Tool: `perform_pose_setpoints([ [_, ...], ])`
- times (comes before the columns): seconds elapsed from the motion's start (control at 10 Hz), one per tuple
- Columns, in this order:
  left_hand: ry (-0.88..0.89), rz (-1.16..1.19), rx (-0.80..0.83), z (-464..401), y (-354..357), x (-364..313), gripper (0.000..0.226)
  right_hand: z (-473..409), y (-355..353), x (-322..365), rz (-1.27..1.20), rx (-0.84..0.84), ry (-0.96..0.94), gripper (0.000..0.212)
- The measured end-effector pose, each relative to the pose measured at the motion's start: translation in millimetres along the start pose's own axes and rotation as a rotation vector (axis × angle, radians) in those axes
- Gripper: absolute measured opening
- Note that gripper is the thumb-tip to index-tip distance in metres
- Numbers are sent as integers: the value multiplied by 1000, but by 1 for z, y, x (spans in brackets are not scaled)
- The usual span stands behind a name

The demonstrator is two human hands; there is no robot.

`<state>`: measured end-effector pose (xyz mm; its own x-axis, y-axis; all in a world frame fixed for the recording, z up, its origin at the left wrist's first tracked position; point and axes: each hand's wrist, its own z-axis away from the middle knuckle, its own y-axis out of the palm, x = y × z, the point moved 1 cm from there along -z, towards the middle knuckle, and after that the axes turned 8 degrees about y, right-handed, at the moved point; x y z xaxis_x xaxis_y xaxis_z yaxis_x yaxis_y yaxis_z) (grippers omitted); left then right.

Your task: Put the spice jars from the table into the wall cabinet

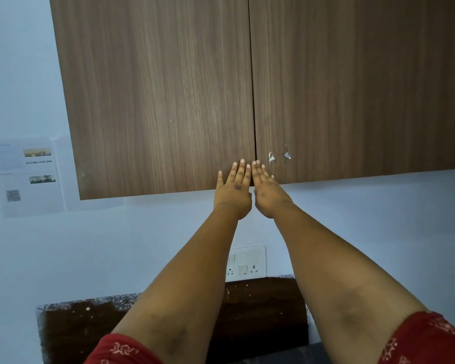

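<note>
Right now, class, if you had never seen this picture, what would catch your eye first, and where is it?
Two bare arms reach up the middle, the left hand and right hand flat, fingers straight, on the lower edges of the wall cabinet's two shut wooden doors, either side of the gap. A white double wall socket shows between the forearms, and printed sheets are stuck to the left wall.

We find both cabinet doors [153, 101] shut, so no way inside. Our left hand [233, 189] and right hand [267, 191] lie flat against their lower edges at 12 o'clock. Bare wall [365, 219] below, from 9 to 3 o'clock, leaves room to pass.
</note>
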<state>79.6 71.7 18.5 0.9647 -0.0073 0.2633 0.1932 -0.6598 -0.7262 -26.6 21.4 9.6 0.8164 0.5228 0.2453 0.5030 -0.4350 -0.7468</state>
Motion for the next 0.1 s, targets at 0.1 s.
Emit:
perform_pose_setpoints([
  [0.1,-18,26,-142,10,-13,-8,64,14,-12,-8,108,-191,-12,66],
])
